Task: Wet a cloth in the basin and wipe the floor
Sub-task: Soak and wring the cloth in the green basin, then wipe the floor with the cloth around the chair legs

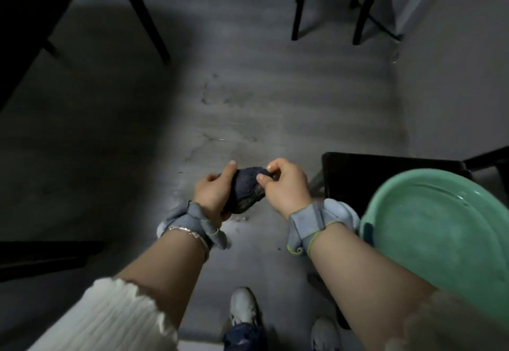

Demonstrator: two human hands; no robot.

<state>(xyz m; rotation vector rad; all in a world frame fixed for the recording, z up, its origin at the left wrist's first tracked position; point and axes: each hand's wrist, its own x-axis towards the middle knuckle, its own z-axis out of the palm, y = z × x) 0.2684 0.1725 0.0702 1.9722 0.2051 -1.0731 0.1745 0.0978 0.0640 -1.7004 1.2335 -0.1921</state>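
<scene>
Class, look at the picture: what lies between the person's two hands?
A bunched dark cloth, gripped by the left hand and the right hand, as the head view shows.

A home room, likely a dining area: dark chair legs, grey floor and plain wall.

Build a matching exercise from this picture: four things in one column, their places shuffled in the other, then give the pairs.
Things
1. dark blue-grey cloth
2. round mint-green plastic basin
3. thin silver bracelet
4. white sneaker

Places
A. worn on the arm just behind the left hand
B. standing on the grey floor at the bottom of the view
C. bunched between the left hand and the right hand
D. at the right edge of the view

Pairs: 1-C, 2-D, 3-A, 4-B
</scene>
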